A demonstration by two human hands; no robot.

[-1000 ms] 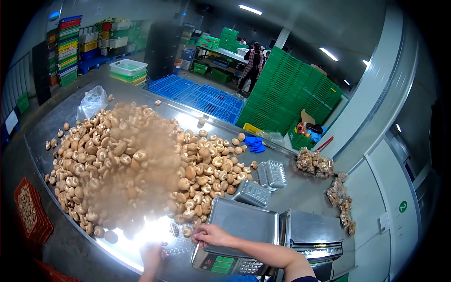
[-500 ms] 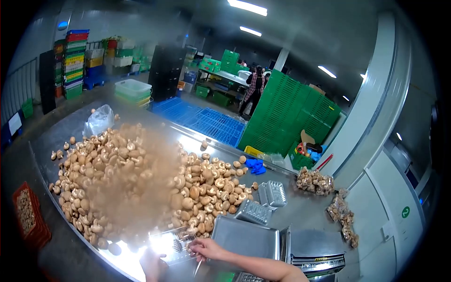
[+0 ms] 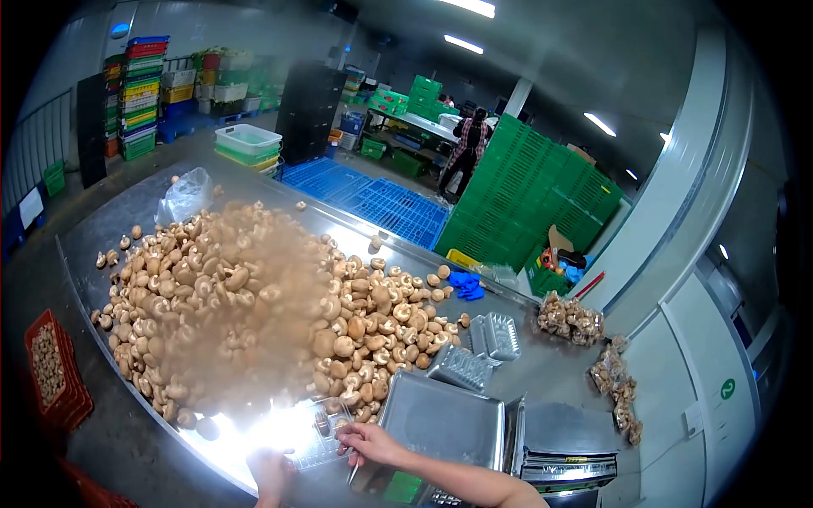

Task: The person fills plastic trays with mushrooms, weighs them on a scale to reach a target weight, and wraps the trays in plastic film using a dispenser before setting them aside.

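A large heap of brown mushrooms (image 3: 364, 330) lies on the metal table (image 3: 93, 212). At its near edge sits a clear plastic tray (image 3: 318, 447) with a few mushrooms in it. My right hand (image 3: 364, 442) is closed over the tray's right side; a thin, pale pointed tool sticks out below its fingers, and a mushroom is at the fingertips. Beside the tray's left end is my left hand (image 3: 271, 474), blurred by glare, its grip unclear. Right of the tray lies a grey metal tray (image 3: 445, 423).
Stacked clear trays (image 3: 461, 368), a blue glove (image 3: 466, 285) and bagged mushrooms (image 3: 569, 320) lie on the right. A plastic bag (image 3: 185, 196) is at the back left. Red crates (image 3: 55, 372) stand left. Beyond green crates (image 3: 525, 195), a person (image 3: 467, 152) stands.
The whole view has shifted slightly. My right hand stays at the tray's right side with the pointed tool, and my left hand stays near the tray's left end.
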